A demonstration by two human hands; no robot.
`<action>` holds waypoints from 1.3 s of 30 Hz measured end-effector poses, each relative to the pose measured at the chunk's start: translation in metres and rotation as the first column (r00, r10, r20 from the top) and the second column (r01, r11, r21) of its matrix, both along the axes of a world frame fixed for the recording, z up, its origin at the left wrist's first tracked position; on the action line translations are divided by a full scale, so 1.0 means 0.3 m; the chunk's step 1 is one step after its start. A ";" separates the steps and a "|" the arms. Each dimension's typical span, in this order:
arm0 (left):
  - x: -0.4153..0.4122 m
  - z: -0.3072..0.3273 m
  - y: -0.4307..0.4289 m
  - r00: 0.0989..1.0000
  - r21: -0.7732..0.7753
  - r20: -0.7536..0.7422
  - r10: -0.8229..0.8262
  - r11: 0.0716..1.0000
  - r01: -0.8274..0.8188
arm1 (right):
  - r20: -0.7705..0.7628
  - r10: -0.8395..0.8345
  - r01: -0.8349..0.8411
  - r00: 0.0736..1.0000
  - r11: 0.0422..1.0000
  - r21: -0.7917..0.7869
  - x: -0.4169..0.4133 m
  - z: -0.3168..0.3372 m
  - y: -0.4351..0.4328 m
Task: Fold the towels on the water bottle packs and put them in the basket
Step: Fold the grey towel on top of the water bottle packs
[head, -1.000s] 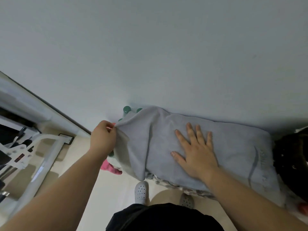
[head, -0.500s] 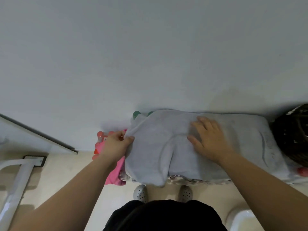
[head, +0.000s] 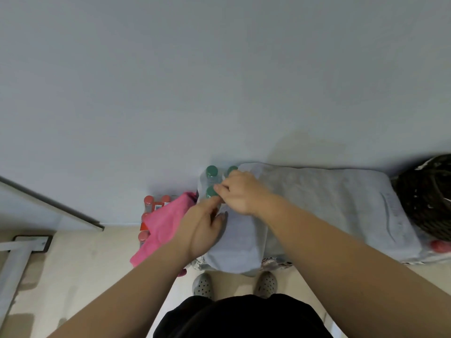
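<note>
Two towels showed: one grey towel (head: 329,203) spread along the top of the water bottle pack (head: 204,182), and one pink towel (head: 161,225) draped over the red-capped pack (head: 156,205) to its left. The left hand (head: 205,228) and right hand (head: 240,193) both pinched the grey towel's folded left end, beside three green caps (head: 211,171). One dark basket (head: 427,198) stood at the pack's right end.

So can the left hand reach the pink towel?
Probably yes. The pink towel lies uncovered right beside the left hand, with nothing between them, though that hand seems to be holding the grey towel now.
</note>
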State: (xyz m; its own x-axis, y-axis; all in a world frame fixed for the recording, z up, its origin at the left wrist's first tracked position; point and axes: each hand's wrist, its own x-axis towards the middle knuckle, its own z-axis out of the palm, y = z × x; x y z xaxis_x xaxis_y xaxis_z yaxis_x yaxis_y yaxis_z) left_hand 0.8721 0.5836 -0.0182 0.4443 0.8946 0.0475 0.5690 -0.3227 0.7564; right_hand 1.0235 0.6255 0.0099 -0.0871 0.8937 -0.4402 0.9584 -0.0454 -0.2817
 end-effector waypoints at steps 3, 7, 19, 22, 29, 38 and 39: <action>-0.024 -0.017 -0.015 0.993 -0.139 0.024 0.116 0.984 -0.111 | -0.137 -0.044 0.066 0.990 0.985 0.157 0.013 -0.037 -0.009; -0.067 -0.081 -0.025 0.951 -0.468 0.109 0.289 0.859 -0.208 | -0.410 -0.157 0.235 0.899 0.960 0.149 -0.021 -0.030 0.018; -0.249 -0.125 -0.110 0.879 -0.843 0.141 0.455 0.521 -0.134 | -0.489 -0.340 0.361 0.803 0.931 -0.055 -0.174 -0.117 0.092; -0.289 -0.132 -0.137 0.848 -0.832 0.141 0.511 0.525 -0.178 | -0.520 -0.337 0.346 0.785 0.935 -0.083 -0.208 -0.113 0.097; -0.325 -0.087 -0.147 0.811 -0.722 0.225 0.540 0.652 -0.233 | -0.606 -0.339 0.370 0.719 0.926 -0.079 -0.251 -0.101 0.106; -0.052 0.052 -0.096 0.907 -0.668 0.347 0.240 0.742 0.059 | -0.756 -0.422 0.618 0.500 0.786 -0.030 0.003 -0.030 0.045; -0.001 0.065 -0.096 0.914 -0.665 0.347 0.211 0.742 0.082 | -0.755 -0.422 0.634 0.503 0.773 -0.010 0.050 -0.024 0.031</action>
